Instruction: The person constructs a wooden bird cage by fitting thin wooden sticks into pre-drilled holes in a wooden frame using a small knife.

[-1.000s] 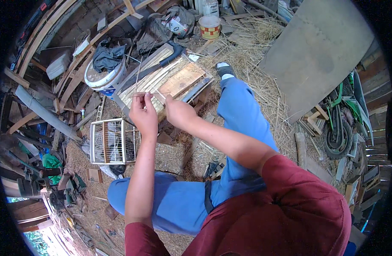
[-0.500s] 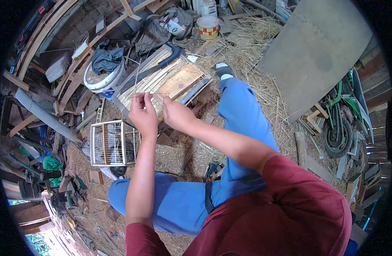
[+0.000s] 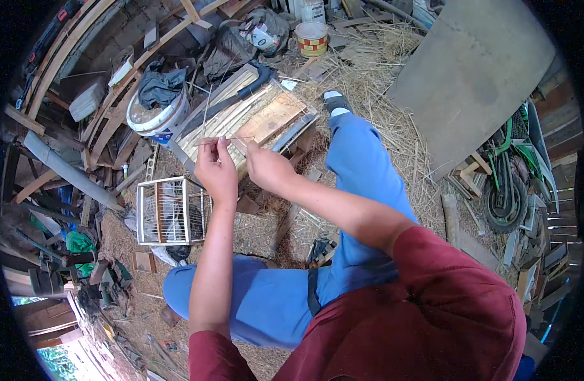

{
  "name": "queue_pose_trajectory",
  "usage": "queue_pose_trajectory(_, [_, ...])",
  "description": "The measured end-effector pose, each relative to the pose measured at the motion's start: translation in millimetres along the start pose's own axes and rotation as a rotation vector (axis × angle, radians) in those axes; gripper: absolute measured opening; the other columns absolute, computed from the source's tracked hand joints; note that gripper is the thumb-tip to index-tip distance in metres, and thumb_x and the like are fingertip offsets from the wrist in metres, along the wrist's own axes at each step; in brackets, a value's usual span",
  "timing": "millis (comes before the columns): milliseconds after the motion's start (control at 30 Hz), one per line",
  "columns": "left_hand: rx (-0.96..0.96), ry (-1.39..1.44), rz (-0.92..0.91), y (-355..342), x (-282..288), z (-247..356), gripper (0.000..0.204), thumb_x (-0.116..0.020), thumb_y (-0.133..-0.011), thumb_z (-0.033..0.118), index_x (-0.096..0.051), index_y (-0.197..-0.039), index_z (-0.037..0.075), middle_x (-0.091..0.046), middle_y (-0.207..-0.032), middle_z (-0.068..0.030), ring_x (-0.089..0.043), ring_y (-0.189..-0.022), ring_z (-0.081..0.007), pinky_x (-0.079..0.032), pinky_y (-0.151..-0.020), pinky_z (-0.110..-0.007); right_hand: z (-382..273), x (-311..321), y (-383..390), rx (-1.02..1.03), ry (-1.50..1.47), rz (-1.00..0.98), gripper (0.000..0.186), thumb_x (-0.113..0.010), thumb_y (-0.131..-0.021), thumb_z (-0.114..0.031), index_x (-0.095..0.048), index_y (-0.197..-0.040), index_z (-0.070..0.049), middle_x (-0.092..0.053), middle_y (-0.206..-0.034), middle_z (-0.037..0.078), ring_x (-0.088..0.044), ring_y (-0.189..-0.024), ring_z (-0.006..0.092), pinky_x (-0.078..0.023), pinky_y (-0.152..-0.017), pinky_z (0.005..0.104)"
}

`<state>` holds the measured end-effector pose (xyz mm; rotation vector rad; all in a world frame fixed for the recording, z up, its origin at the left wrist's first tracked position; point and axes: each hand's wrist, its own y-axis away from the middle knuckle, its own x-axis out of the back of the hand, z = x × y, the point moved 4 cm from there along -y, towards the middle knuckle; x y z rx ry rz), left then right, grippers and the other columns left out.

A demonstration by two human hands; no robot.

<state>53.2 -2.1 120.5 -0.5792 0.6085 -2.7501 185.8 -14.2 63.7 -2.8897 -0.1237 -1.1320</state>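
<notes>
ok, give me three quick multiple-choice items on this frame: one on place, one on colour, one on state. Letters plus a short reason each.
1. Where is the wire cage relative to the left forearm?
A. to its left, on the ground
B. on the person's lap
C. on the grey board

2. What colour are the trousers?
A. green
B. blue
C. black

3. What are both hands doing?
A. resting on the knees
B. gripping a hammer
C. pinching a thin stick between them

Answers:
1 A, the cage sits on straw left of the arm.
2 B, both legs show blue.
3 C, the left hand and right hand each pinch the stick at the fingertips.
</notes>
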Motion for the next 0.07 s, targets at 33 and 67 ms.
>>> queue_pose_trajectory(33, [-0.001, -0.006, -0.011, 0.5, -2.3, 2.6, 0.010, -0.061, -0.105, 0.006, -0.061, -0.100, -0.003, -0.075, -0.093, -0.0118, -0.073, -0.088, -0.0148, -0.057, -0.083, -0.028, 3.8, -1.3, 0.6, -0.011, 0.010, 0.035, 0.025, -0.048, -0.099, -0.013, -0.053, -0.109, 0.010, -0.069, -0.080, 0.034, -0.072, -0.081, 0.0492, -0.056, -0.074, 0.0585])
queue_pose_trajectory(67, [-0.063, -0.011, 0.035, -0.6, -0.3, 3.5, 0.010, -0.064, -0.103, 0.008, -0.063, -0.097, -0.001, -0.077, -0.088, -0.0119, -0.076, -0.082, -0.0171, -0.057, -0.073, -0.030, 1.8, 0.2, -0.7, -0.007, 0.009, 0.039, 0.025, -0.048, -0.099, -0.013, -0.053, -0.109, 0.010, -0.069, -0.080, 0.034, -0.072, -0.081, 0.0492, -0.056, -0.074, 0.0585])
